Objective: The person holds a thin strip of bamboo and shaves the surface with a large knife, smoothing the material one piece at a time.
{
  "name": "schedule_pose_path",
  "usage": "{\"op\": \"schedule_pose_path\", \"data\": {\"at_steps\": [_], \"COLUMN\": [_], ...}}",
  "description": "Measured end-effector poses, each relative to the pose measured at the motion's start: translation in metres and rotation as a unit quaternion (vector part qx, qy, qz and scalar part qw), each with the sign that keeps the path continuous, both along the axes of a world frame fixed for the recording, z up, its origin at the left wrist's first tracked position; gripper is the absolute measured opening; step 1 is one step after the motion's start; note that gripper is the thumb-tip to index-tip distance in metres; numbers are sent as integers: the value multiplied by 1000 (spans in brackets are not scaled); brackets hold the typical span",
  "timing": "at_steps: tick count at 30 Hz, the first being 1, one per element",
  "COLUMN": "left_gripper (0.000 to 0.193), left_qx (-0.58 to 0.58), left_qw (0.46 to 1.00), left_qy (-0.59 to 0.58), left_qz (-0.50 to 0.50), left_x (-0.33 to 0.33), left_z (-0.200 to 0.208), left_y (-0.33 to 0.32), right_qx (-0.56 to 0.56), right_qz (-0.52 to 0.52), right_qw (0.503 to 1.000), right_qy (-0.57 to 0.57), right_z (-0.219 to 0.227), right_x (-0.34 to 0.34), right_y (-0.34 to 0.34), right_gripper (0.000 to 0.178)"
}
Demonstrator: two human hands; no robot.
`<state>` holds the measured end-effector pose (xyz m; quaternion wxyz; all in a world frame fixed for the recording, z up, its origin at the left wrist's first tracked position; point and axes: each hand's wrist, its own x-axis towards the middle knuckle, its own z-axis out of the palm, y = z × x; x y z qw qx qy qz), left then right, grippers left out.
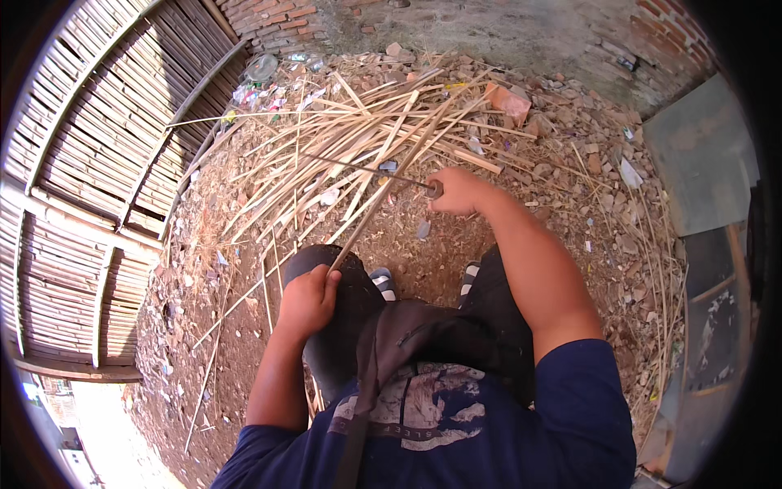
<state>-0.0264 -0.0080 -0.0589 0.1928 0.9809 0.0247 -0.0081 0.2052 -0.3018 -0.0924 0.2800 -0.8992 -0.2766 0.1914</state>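
Rubble (562, 147) litters earth (423, 273) below a brick wall (489, 33); left hand (309, 301) grips a strip (373, 210), right hand (459, 193) a thin-bladed tool (350, 166).

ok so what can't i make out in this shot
All in the head view:
Wooden strip: its near end is hidden in the left hand.
Tool handle: partly covered by the right hand.
Thin dark shaft: too narrow to tell blade from rod, or whether it touches the strip.
Striped footwear: partly hidden by the dark trousers.
Brick wall: top cut off by the picture's edge.
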Motion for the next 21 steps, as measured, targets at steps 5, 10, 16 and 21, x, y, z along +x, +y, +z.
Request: {"op": "schedule_pose_path", "data": {"at_steps": [5, 10, 16, 21], "left_gripper": [34, 35, 35, 35], "left_qx": [-2, 26, -29, -25], "left_qw": [1000, 999, 999, 1000], "left_qy": [21, 29, 28, 18], "left_qz": [6, -16, 5, 2], "left_x": [3, 0, 3, 3], "left_z": [4, 3, 4, 2], "left_y": [6, 3, 11, 8], "right_qx": [43, -117, 50, 0], "right_qz": [-113, 121, -144, 4], "right_qw": [992, 981, 988, 998], "right_qy": [-31, -97, -25, -70], "right_z": [-5, 38, 8, 5], "right_x": [15, -41, 4, -22], "right_y": [-6, 34, -14, 17], "right_gripper": [56, 45, 44, 37]}}
